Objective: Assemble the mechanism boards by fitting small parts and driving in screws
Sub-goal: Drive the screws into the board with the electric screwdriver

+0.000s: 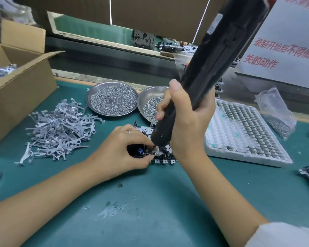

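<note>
Your mechanism board [163, 155] lies flat on the green mat [150, 202], apparently metal, largely hidden.

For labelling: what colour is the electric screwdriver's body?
Black, seen in the head view: the screwdriver held by the right hand.

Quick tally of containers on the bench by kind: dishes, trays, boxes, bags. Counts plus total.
Round metal dishes: 2, one full of small parts, one with screws
White foam part trays: 1
Cardboard boxes: 1
Clear plastic bags: 1
Total: 5
</note>
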